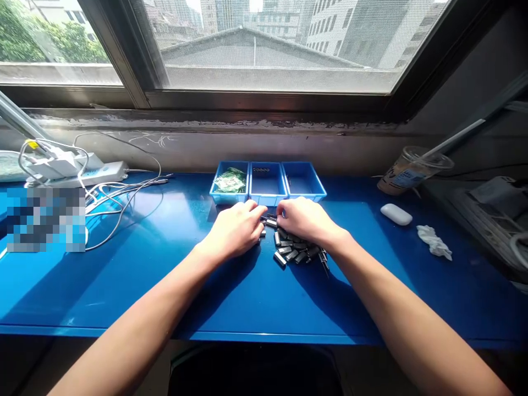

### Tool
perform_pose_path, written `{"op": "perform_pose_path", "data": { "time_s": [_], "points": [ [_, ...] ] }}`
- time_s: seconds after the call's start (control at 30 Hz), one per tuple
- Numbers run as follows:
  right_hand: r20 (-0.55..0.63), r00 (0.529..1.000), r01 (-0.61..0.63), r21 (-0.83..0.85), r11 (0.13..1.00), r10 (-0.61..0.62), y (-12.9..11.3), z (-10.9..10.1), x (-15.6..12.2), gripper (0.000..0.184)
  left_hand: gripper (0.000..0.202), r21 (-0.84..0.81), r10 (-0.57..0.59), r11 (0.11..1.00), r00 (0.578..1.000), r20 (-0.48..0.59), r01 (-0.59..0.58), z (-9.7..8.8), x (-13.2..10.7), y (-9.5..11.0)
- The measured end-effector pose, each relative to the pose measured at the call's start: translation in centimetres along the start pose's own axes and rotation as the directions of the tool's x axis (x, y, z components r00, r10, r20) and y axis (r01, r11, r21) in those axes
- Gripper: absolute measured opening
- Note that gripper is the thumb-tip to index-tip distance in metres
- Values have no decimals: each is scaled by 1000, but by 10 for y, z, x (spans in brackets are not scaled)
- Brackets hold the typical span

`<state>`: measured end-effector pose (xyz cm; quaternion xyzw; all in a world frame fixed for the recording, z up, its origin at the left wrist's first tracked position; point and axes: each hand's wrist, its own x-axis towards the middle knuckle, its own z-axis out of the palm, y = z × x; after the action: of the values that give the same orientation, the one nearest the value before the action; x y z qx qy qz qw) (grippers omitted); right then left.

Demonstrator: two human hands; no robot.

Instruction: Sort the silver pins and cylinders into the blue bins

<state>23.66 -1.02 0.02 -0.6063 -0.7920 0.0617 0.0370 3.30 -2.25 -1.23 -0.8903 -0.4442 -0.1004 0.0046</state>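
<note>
My left hand (239, 226) is closed in a pinch just in front of the blue bins, its fingertips at a thin dark piece (267, 216). Facing it, my right hand (304, 219) is also closed, with thumb and fingers curled together near the same piece. What either hand grips is too small and partly hidden. Under and in front of my right hand lies a pile of small black rectangular parts with silvery faces (291, 254). Several thin dark pins (324, 259) stick out at the pile's right side, below my wrist.
Three joined blue bins stand behind my hands: the left bin (230, 195) holds green-and-white pieces, the middle bin (268, 193) a row of small dark rings. A power strip (103, 175) with cables is at left. A drink cup (406, 170), white case (396, 214) and crumpled tissue (434, 242) are at right.
</note>
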Motion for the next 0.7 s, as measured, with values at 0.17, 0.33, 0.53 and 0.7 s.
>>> {"op": "perform_pose_path", "data": {
  "time_s": [0.17, 0.33, 0.53, 0.7],
  "points": [
    [93, 995, -38, 114, 993, 27, 3, -2, 6, 8, 31, 11, 13, 1000, 1000, 12, -14, 3, 1, -1],
    [-73, 995, 77, 247, 966, -60, 9, -11, -5, 4, 35, -13, 4, 1000, 1000, 27, -4, -2, 1, 1],
    [-482, 848, 418, 347, 840, -223, 27, -29, -22, 4, 40, -50, 19, 999, 1000, 20, -18, -5, 0, 1],
    [-499, 866, 199, 393, 898, 26, 52, -27, -13, 9, 36, -57, 156, 986, 986, -57, -159, -21, 1, -2]
  ]
}}
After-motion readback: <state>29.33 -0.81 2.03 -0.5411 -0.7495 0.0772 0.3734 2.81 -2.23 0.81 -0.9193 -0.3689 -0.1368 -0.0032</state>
